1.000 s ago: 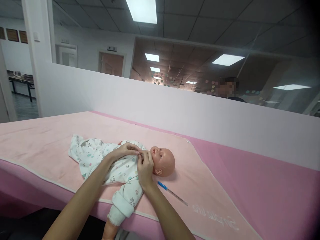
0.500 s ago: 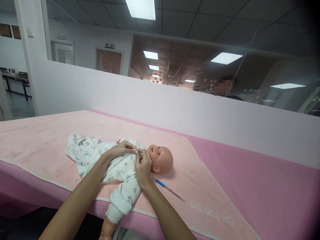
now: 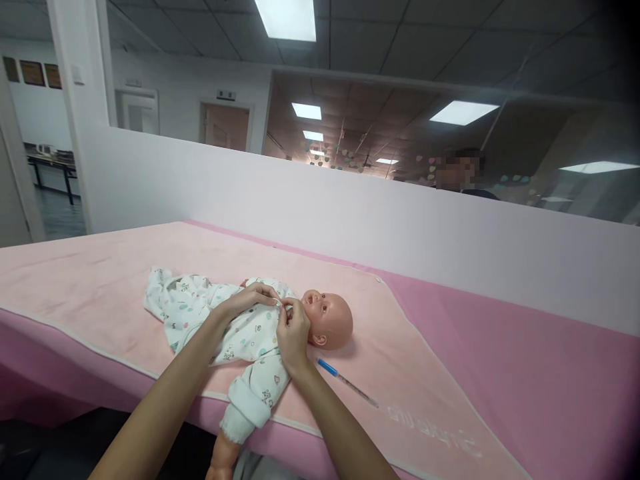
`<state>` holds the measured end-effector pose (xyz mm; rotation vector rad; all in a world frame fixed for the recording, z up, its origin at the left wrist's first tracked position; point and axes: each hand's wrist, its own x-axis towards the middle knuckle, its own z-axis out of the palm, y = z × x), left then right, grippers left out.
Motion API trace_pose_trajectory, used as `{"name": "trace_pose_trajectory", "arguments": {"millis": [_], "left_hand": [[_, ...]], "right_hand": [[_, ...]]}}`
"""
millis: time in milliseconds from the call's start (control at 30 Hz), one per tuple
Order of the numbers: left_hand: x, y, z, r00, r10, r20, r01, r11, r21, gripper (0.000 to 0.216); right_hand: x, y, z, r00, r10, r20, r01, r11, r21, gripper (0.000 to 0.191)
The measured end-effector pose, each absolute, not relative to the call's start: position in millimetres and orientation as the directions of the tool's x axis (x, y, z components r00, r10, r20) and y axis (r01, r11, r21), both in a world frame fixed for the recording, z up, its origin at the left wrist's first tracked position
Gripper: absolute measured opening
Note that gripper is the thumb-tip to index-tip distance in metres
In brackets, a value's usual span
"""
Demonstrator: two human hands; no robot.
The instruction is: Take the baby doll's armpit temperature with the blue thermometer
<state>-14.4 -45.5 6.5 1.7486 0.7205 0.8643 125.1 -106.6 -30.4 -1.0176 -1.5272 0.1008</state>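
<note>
A baby doll [image 3: 333,321] lies on its back, its head to the right, dressed in a white printed romper [image 3: 250,337]. At the romper's neckline my left hand [image 3: 253,298] and my right hand [image 3: 294,330] meet, fingertips pinched on the fabric edge. Whatever fastening lies between the fingers is too small to make out. One sleeve with a turned-back cuff hangs toward the near edge, and the doll's bare hand [image 3: 223,457] sticks out of it. Close to my right wrist rests a pen [image 3: 345,381] with a blue cap.
Under the doll a peach mat [image 3: 100,280] covers the pink table surface [image 3: 550,380]. Behind it runs a white half wall [image 3: 320,200] topped by glass. A person [image 3: 463,173] shows beyond the glass. At far left is a dark-legged table [image 3: 55,163].
The whole view has shifted slightly, so everything appears a little further right. Both hands stay at the doll's neckline, with only slight finger movement.
</note>
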Motion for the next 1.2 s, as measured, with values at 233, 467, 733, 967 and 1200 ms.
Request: {"name": "trace_pose_trajectory", "arguments": {"millis": [233, 467, 733, 967, 1200], "left_hand": [[-13.7, -47.6, 8.1, 0.578, 0.78, 0.241, 0.098, -0.36, 0.928, 0.018], [-13.1, -48.5, 7.9, 0.588, 0.759, 0.28, 0.024, -0.362, 0.932, 0.02], [-10.9, -48.2, 5.4, 0.631, 0.726, 0.272, -0.086, -0.283, 0.955, 0.015], [-9.5, -49.0, 5.8, 0.653, 0.709, 0.267, -0.073, -0.292, 0.954, 0.01], [-8.2, -47.7, 3.8, 0.654, 0.707, 0.27, -0.114, -0.26, 0.959, 0.017]], "right_hand": [[124.4, -105.0, -31.7, 0.152, 0.658, 0.738, 0.499, 0.593, -0.632, 0.015], [124.4, -105.2, -31.7, 0.15, 0.644, 0.75, 0.493, 0.609, -0.621, 0.016], [123.4, -106.9, -27.3, 0.208, 0.636, 0.743, 0.429, 0.623, -0.653, 0.012], [121.5, -107.5, -27.0, 0.204, 0.669, 0.715, 0.42, 0.6, -0.681, 0.009], [119.5, -107.3, -31.1, 0.11, 0.605, 0.789, 0.535, 0.633, -0.56, 0.017]]}}
